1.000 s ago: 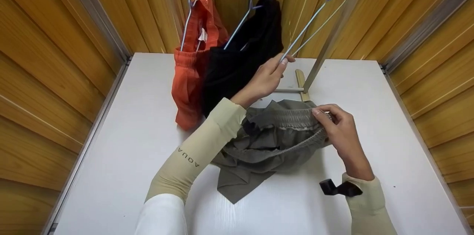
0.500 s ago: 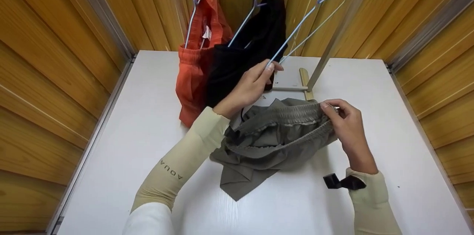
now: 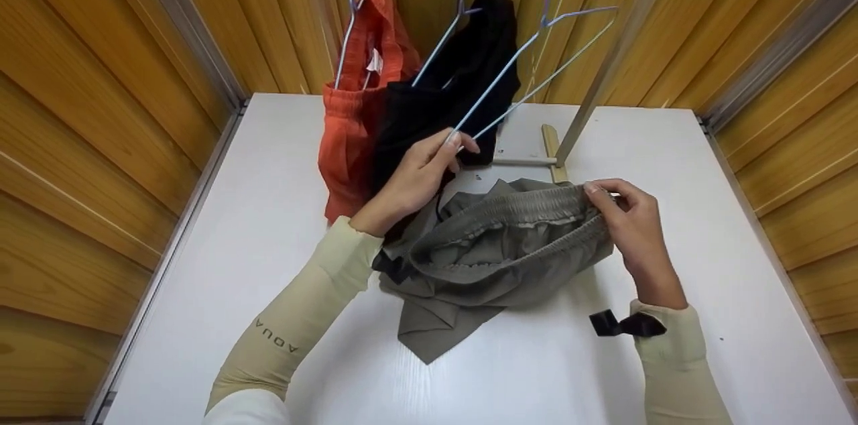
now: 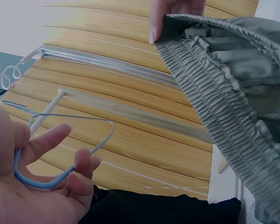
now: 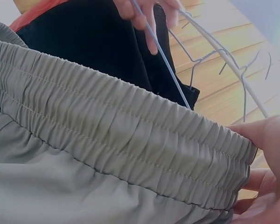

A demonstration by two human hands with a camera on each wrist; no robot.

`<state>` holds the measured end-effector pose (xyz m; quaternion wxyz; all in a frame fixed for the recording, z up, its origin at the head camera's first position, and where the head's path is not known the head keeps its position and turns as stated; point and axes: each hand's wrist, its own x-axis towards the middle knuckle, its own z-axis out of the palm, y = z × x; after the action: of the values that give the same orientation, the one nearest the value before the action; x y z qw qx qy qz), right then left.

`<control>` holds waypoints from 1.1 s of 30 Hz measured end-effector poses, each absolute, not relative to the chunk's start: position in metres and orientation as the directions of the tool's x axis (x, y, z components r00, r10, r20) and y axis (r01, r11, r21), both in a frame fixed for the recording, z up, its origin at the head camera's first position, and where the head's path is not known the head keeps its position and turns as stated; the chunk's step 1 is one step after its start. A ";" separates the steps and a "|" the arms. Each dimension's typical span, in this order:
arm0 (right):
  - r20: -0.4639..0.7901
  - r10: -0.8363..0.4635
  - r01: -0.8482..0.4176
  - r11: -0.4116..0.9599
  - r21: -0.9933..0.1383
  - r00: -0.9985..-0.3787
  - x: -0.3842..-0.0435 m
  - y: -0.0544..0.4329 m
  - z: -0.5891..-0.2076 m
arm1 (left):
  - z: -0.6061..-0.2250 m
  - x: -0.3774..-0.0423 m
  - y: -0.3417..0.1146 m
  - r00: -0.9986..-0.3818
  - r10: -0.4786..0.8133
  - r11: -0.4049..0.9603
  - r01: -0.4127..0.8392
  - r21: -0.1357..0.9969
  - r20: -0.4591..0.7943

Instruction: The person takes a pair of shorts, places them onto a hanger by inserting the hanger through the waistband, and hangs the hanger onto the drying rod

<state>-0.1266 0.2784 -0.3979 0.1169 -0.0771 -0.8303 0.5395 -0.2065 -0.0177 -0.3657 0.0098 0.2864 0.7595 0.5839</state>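
Note:
In the head view my left hand [image 3: 419,173] holds one end of a light-blue wire hanger [image 3: 499,80], whose hook reaches up out of the frame. The left wrist view shows the hanger's rounded blue end [image 4: 43,183] lying across my fingers. Grey-green garment [image 3: 489,291] with a gathered elastic waistband [image 3: 536,205] lies in front of me, its waist opening facing up. My right hand [image 3: 637,224] pinches the waistband's right end between thumb and fingers. In the right wrist view the waistband [image 5: 126,130] stretches toward my right thumb. The hanger and waistband appear apart in the head view.
Behind hang a red-orange garment [image 3: 345,143] and a black garment [image 3: 422,137], each on a wire hanger. A rack post [image 3: 583,100] with a wooden foot [image 3: 551,140] stands at the back right. Wood-panelled walls [image 3: 87,110] surround the white table [image 3: 261,190].
My left hand has drawn the hanger's end down and to the left, and the hanger's hook has moved left with it. The right hand keeps its pinch on the waistband, shifting slightly right.

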 end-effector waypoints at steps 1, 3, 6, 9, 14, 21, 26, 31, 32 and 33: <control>0.109 0.258 0.005 0.405 -0.914 -0.960 -0.127 0.279 -0.398 | -0.367 -0.205 -0.021 -0.831 0.448 0.144 0.432 0.890 0.330; 0.106 0.266 0.010 0.401 -0.916 -0.958 -0.128 0.280 -0.399 | -0.370 -0.203 -0.027 -0.823 0.449 0.130 0.445 0.886 0.348; 0.101 0.267 0.019 0.411 -0.911 -0.959 -0.129 0.281 -0.400 | -0.372 -0.199 -0.037 -0.818 0.449 0.123 0.456 0.881 0.361; 0.095 0.267 0.027 0.421 -0.907 -0.959 -0.130 0.283 -0.400 | -0.375 -0.193 -0.048 -0.822 0.442 0.138 0.458 0.878 0.359; 0.085 0.266 0.031 0.405 -0.914 -0.960 -0.131 0.285 -0.401 | -0.378 -0.186 -0.063 -0.822 0.452 0.136 0.448 0.884 0.347; 0.088 0.269 0.023 0.385 -0.923 -0.959 -0.133 0.287 -0.399 | -0.380 -0.179 -0.083 -0.821 0.464 0.119 0.431 0.894 0.334; 0.080 0.264 0.029 0.385 -0.922 -0.961 -0.134 0.289 -0.397 | -0.384 -0.175 -0.096 -0.809 0.481 0.126 0.446 0.886 0.338; 0.064 0.269 0.037 0.354 -0.935 -0.961 -0.135 0.291 -0.397 | -0.387 -0.172 -0.108 -0.795 0.497 0.120 0.459 0.880 0.347; 0.062 0.272 0.038 0.346 -0.937 -0.960 -0.135 0.292 -0.397 | -0.387 -0.171 -0.110 -0.796 0.495 0.118 0.459 0.881 0.349; 0.059 0.276 0.039 0.340 -0.940 -0.959 -0.135 0.292 -0.397 | -0.387 -0.171 -0.113 -0.798 0.492 0.117 0.458 0.881 0.350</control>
<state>-0.1351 0.2922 -0.3974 0.1042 -0.0970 -0.8118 0.5664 -0.1706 -0.1130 -0.3873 0.0143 0.3178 0.7471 0.5837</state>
